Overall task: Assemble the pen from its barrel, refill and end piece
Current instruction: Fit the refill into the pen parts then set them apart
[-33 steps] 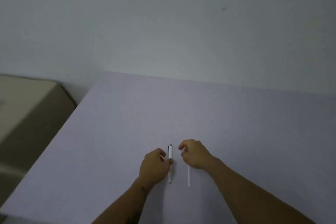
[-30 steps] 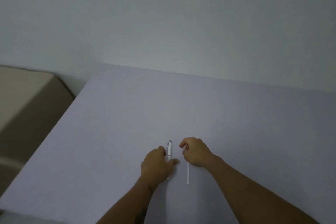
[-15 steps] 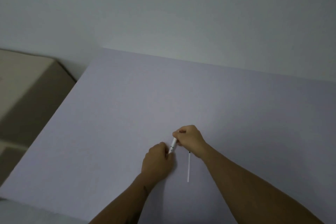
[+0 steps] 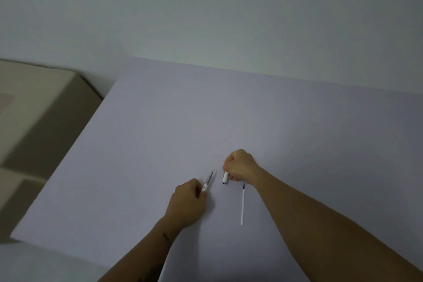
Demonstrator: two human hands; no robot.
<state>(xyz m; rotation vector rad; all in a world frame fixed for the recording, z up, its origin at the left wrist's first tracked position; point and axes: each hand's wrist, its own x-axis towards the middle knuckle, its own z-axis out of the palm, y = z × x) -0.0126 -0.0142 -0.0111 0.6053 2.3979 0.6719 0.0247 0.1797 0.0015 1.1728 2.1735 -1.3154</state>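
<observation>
No brand, label or writing is legible on any part in the head view.

The left hand [image 4: 186, 205] is curled, with its fingertips pinched on the barrel [image 4: 207, 182]. The white end of the barrel sits in the grip; the grey tapered tip projects toward the far edge of the table [image 4: 160, 121], tilted slightly right. Whether the barrel touches the table surface cannot be determined.

The right hand [image 4: 240, 165] is closed into a loose fist and pinches the end piece [image 4: 225, 177], a short white cylinder with a dark rim at its lower end. The end piece hangs below the fingers, close to the barrel tip but apart from it.

The refill [image 4: 242, 205] lies flat on the table, just below the right hand and beside the right forearm. It is a thin white rod with a dark tip pointing toward the far edge. It touches neither hand.

All three parts sit near the centre of the near half of the table. The far half of the surface, up to the wall [image 4: 206, 18], is bare, as is the strip toward the left edge. A beige piece of furniture [image 4: 34, 110] stands beyond the left edge, lower than the table surface.
</observation>
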